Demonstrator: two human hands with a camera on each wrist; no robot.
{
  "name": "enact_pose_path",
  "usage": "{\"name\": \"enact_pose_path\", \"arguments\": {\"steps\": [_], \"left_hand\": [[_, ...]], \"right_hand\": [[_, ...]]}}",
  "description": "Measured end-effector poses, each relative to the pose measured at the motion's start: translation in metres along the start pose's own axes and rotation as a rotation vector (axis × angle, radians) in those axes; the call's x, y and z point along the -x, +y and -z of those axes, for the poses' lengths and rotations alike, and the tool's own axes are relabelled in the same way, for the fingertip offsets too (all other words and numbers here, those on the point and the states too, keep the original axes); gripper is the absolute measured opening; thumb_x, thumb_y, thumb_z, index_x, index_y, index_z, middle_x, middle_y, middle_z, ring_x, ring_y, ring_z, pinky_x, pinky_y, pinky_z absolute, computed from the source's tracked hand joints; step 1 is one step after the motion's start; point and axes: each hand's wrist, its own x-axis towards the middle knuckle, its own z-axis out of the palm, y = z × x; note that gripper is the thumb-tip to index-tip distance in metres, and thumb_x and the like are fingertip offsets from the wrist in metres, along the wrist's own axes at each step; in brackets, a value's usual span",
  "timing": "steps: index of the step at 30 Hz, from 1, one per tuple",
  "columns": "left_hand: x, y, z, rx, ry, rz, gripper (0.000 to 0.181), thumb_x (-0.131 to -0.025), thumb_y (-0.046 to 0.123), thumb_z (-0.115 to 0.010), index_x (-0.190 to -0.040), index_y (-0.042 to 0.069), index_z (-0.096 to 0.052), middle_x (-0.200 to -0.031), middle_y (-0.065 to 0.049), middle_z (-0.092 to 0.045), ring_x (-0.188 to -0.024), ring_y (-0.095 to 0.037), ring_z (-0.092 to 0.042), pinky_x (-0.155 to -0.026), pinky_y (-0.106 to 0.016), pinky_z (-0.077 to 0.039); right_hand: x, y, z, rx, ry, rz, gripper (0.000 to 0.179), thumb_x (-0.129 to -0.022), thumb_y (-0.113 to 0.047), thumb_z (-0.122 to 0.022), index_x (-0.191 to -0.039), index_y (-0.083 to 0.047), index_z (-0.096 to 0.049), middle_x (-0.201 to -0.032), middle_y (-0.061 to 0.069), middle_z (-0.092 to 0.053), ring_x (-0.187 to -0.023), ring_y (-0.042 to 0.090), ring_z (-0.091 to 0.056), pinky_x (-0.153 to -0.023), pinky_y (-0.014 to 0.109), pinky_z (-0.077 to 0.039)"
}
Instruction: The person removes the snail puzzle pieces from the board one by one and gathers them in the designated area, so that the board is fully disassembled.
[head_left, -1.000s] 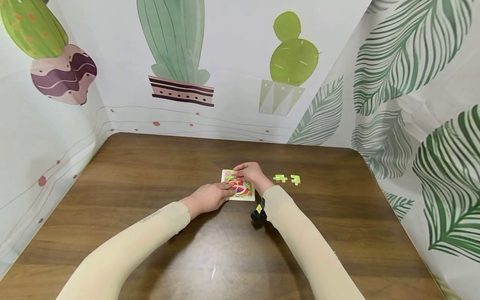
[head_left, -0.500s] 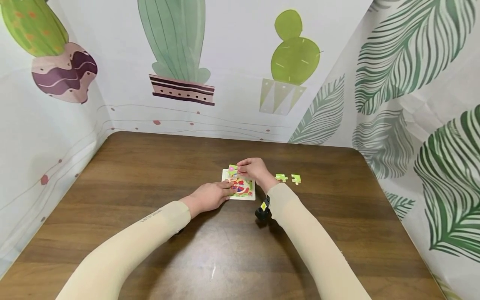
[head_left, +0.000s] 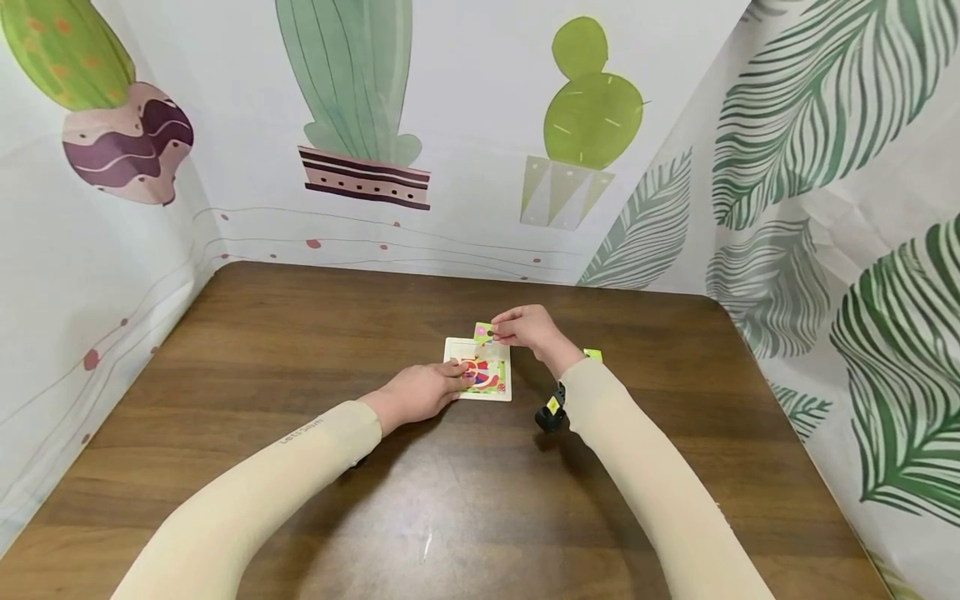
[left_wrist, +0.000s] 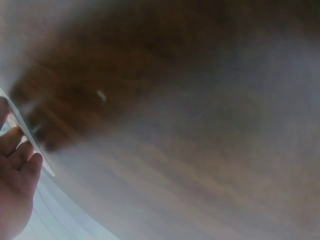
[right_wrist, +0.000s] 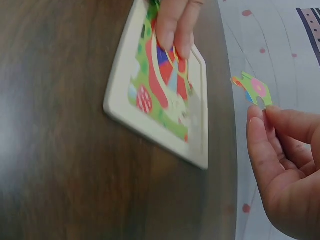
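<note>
In the head view, my left hand [head_left: 422,393] lies with its fingers over a small square puzzle board [head_left: 491,397] with a pale frame. The right wrist view shows two of its fingertips [right_wrist: 167,40] on the red, blue and green picture. My right hand [head_left: 528,327] pinches a jigsaw piece [right_wrist: 257,89] between thumb and finger, just beyond the board's far edge. That piece is green with a pink flower and bits of orange and blue. A bare pale strip shows along the board's far side. In the left wrist view, the left hand's curved fingers [left_wrist: 20,155] meet the board's edge.
Another green jigsaw piece [head_left: 592,354] peeks out behind the right sleeve [head_left: 622,433], to the right of the board. The brown wooden table [head_left: 300,317] ends at printed wall sheets [head_left: 480,183] behind and at both sides.
My right hand has lifted the flower piece off the board's far left corner and carried it right and away. The right forearm now covers one loose piece. The left hand stays put.
</note>
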Motion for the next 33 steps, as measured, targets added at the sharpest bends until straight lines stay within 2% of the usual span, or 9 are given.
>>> {"name": "enact_pose_path", "arguments": {"steps": [4, 11, 18, 26, 33], "left_hand": [[-0.001, 0.0, 0.0, 0.001, -0.004, 0.003, 0.037, -0.103, 0.021, -0.06, -0.139, 0.015, -0.066, -0.151, -0.01, -0.058, -0.141, -0.027, -0.056, -0.111, -0.044, -0.051], [0.001, 0.0, 0.0, -0.021, 0.039, -0.021, 0.035, -0.101, 0.019, -0.061, -0.136, 0.013, -0.068, -0.148, -0.011, -0.061, -0.137, -0.027, -0.06, -0.11, -0.042, -0.052], [0.0, 0.0, -0.001, -0.021, 0.034, -0.009, 0.035, -0.102, 0.019, -0.061, -0.136, 0.014, -0.069, -0.148, -0.01, -0.061, -0.138, -0.027, -0.059, -0.11, -0.042, -0.052], [0.0, 0.001, -0.001, -0.01, 0.041, -0.006, 0.035, -0.102, 0.019, -0.061, -0.135, 0.014, -0.069, -0.148, -0.01, -0.061, -0.137, -0.026, -0.06, -0.108, -0.043, -0.053], [0.001, 0.001, -0.001, -0.009, 0.042, -0.001, 0.035, -0.102, 0.02, -0.061, -0.135, 0.014, -0.069, -0.148, -0.01, -0.061, -0.138, -0.026, -0.059, -0.109, -0.043, -0.053]], "right_hand": [[0.004, -0.001, 0.013, 0.018, -0.001, -0.007, 0.028, -0.099, -0.005, -0.064, -0.123, 0.009, -0.068, -0.118, 0.021, -0.072, -0.076, 0.006, -0.069, -0.098, 0.036, -0.059], [0.008, 0.002, 0.03, 0.069, 0.018, -0.039, 0.028, -0.1, -0.003, -0.062, -0.124, 0.01, -0.066, -0.098, 0.009, -0.072, -0.072, 0.006, -0.067, -0.083, 0.025, -0.063], [0.007, 0.013, 0.042, 0.093, 0.005, -0.031, 0.03, -0.1, -0.001, -0.059, -0.125, 0.014, -0.064, -0.088, 0.004, -0.07, -0.07, 0.004, -0.065, -0.074, 0.02, -0.06], [0.0, 0.026, 0.051, 0.087, 0.008, -0.07, 0.031, -0.099, 0.001, -0.059, -0.126, 0.015, -0.063, -0.083, 0.003, -0.07, -0.066, 0.005, -0.064, -0.065, 0.017, -0.057], [-0.001, 0.03, 0.052, 0.104, -0.002, -0.072, 0.031, -0.099, 0.001, -0.059, -0.126, 0.015, -0.063, -0.083, 0.004, -0.071, -0.066, 0.004, -0.064, -0.066, 0.017, -0.057]]}}
